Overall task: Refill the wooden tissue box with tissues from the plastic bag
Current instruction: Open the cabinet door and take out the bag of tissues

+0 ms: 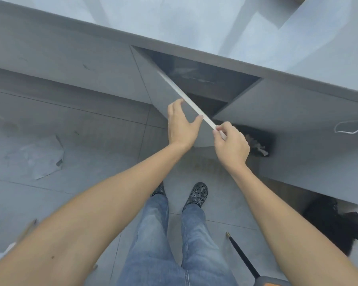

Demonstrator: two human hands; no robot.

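A grey cabinet door [151, 85] under the counter stands swung open toward me, its pale edge [178, 91] running diagonally. My left hand [180, 129] lies spread on the door's outer face, thumb touching the edge. My right hand [232, 145] pinches the edge near the door's lower corner. The cabinet's inside [213, 83] is dark; something pale and filmy [186, 74] shows faintly on its shelf, too dim to name. No wooden tissue box is in view.
The light counter top [174, 23] runs across the top. Crumpled white wrapping [39, 157] lies on the tiled floor at left. A black bin [258, 141] sits behind my right hand, a dark bag [335, 223] at right, a black rod [242, 256] by my feet.
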